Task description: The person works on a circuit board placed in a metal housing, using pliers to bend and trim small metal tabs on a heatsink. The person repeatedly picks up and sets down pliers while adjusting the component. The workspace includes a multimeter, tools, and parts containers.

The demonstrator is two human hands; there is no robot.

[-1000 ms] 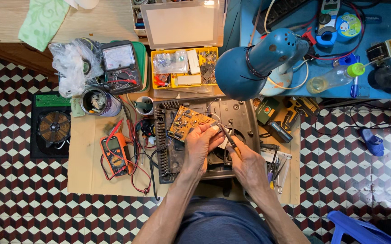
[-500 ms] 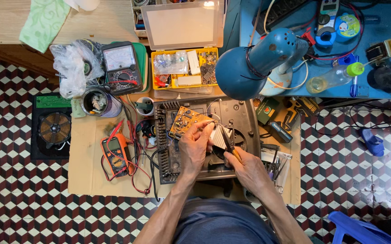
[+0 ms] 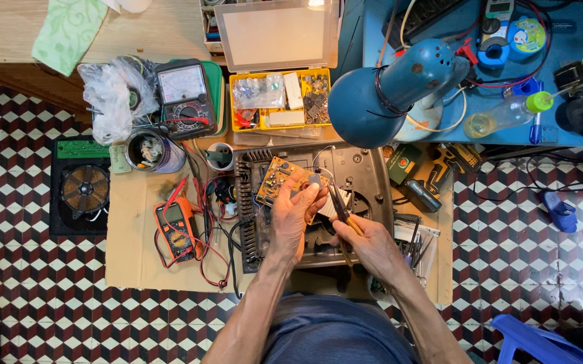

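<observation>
Over a checkered tile floor, our low bench [image 3: 136, 263] is crowded with repair gear. Our left hand [image 3: 291, 219] grips the orange circuit board [image 3: 279, 180]; just beside it, our right hand [image 3: 371, 244] clasps pliers [image 3: 340, 205]. We judge component work underway; the next move needs a steady tip.

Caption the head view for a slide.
Left hand holds a circuit board while right hand brings pliers to it.
</observation>
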